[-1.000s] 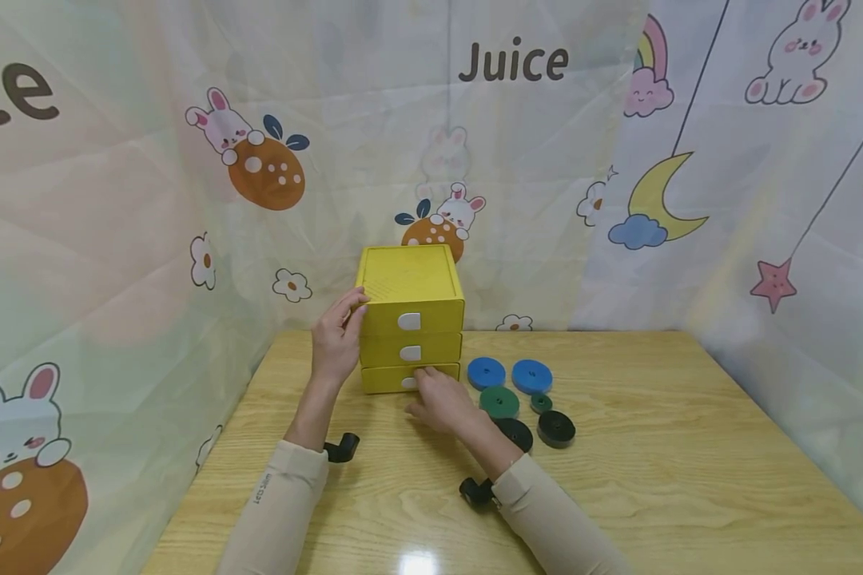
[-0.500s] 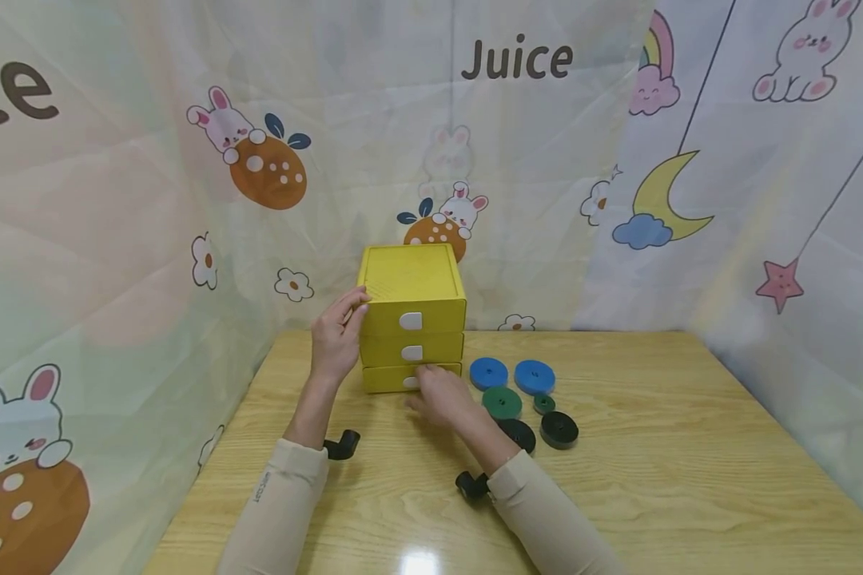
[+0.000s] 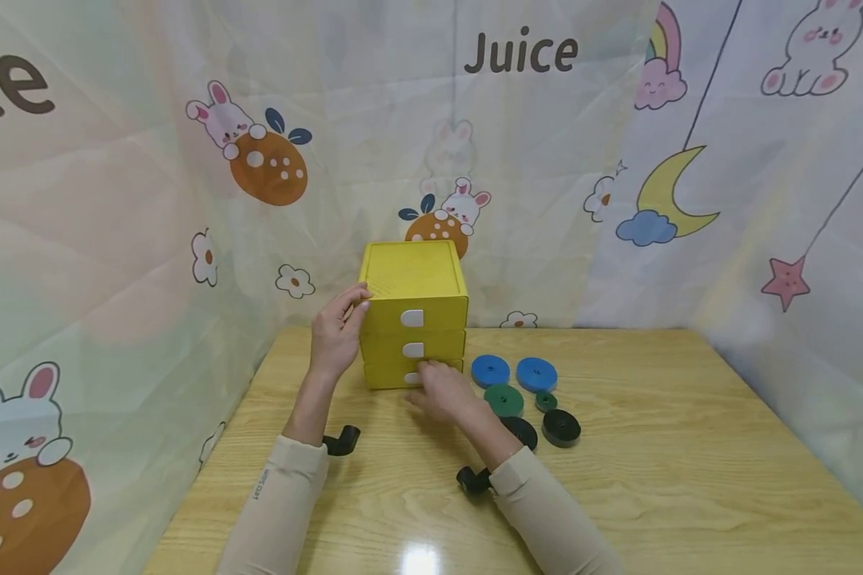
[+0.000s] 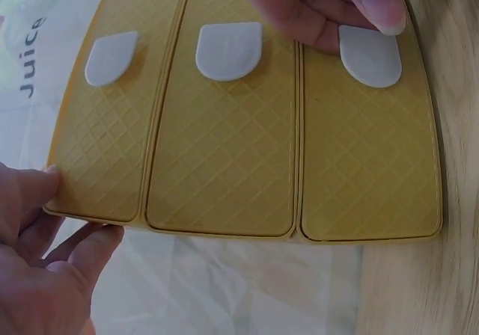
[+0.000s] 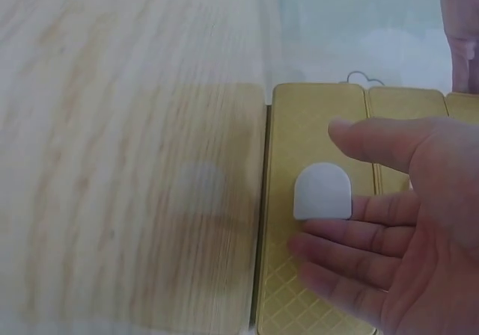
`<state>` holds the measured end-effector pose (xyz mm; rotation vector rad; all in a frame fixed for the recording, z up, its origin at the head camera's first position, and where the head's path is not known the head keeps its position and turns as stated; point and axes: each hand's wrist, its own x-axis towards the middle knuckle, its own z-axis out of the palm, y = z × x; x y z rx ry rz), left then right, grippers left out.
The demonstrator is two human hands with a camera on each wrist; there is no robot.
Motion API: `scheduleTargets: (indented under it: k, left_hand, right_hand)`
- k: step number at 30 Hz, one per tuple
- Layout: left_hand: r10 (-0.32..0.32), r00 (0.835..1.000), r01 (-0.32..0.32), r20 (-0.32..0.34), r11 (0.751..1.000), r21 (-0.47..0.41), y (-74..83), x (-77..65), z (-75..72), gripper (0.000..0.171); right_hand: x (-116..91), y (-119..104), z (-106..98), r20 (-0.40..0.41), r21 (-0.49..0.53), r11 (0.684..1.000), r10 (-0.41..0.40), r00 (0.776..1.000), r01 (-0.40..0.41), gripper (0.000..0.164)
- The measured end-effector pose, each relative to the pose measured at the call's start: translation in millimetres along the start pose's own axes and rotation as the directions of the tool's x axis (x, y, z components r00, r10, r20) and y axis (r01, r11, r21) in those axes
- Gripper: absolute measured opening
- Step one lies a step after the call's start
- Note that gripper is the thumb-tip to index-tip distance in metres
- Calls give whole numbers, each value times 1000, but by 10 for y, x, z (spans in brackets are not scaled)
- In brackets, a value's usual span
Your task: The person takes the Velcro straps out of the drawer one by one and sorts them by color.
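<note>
A yellow cabinet of three stacked drawers [image 3: 413, 271] with white tab handles stands toward the back of the table. My left hand [image 3: 336, 335] holds its upper left front corner, a finger on the top and the thumb at the side. At the bottom drawer [image 3: 388, 375] is my right hand [image 3: 446, 391]. In the right wrist view its fingers lie nearly straight against the drawer front, beside the white handle [image 5: 322, 191], while the thumb is raised off it. The left wrist view shows all three drawer fronts [image 4: 221, 148] lying about level.
Right of the cabinet lie several flat round discs: blue ones [image 3: 491, 370], a larger green one [image 3: 503, 400], a small green one [image 3: 546, 401] and black ones [image 3: 561, 428]. Printed cloth [image 3: 532, 200] encloses the wooden table [image 3: 654, 447] at the back and sides.
The bottom drawer's front and my right fingertips appear slightly farther in than a second ago. My left hand has kept its place on the corner. The head view has shifted a little.
</note>
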<state>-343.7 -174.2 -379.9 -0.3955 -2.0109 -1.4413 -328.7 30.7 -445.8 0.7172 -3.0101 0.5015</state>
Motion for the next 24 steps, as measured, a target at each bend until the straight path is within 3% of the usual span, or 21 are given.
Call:
scheduleTargets:
  k: [7,13,16,19,24]
  left_hand:
    - [-34,997,33,64,999,6,-10,-17,-64,19]
    - [-27,995,17,99,995,102,74,-36,-133,32]
    - [37,996,-50,85,987,153,167,-39,-107,40]
    - [147,986,-159,73,967,199,245,-54,-29,42]
    - [323,939,-344,121,897,277,340,-129,164,41]
  right_hand:
    - [-12,54,-25,48,133,991,13,999,-19,46]
    - [-54,92,-76,43,153,988,1,999,-7,53]
    - [-74,75,-151,44,131,991,-9,999,4,55]
    - [-105,46,-242,34,123,992,-39,999,34,53]
    - [-227,38,-391,-11,120,987,-103,995,104,50]
